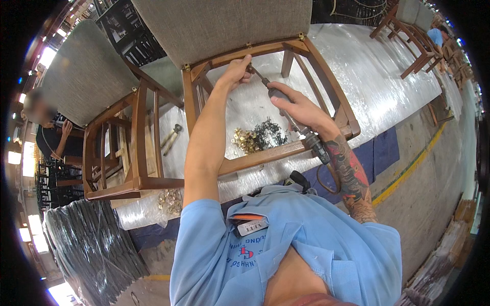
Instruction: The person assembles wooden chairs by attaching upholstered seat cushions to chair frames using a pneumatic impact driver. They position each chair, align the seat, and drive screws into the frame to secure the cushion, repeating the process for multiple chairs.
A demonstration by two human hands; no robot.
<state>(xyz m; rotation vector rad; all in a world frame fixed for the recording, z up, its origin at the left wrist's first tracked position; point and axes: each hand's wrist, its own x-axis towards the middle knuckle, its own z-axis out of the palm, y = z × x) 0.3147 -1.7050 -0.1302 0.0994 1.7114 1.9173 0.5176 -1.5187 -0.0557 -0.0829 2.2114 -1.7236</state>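
My right hand (296, 104) is wrapped round a power screwdriver (307, 136), its long bit pointing up and left. The bit's tip meets the fingertips of my left hand (237, 74), which are pinched together by the chair's far rail; what they hold is too small to make out. The wooden chair frame (265, 155) carries a grey upholstered panel (229, 23) beyond my hands. Small brass brackets (249, 45) sit along the joint between panel and frame. Inside the frame lie a heap of brass brackets (245, 140) and a heap of black screws (272, 133).
A second grey chair (135, 181) stands at left, with a hand tool (172, 136) beside it. Clear plastic sheeting (367, 66) covers the work surface. A bag of fittings (169, 200) lies near its front edge. A person (53, 135) is at far left; another chair (411, 43) stands far right.
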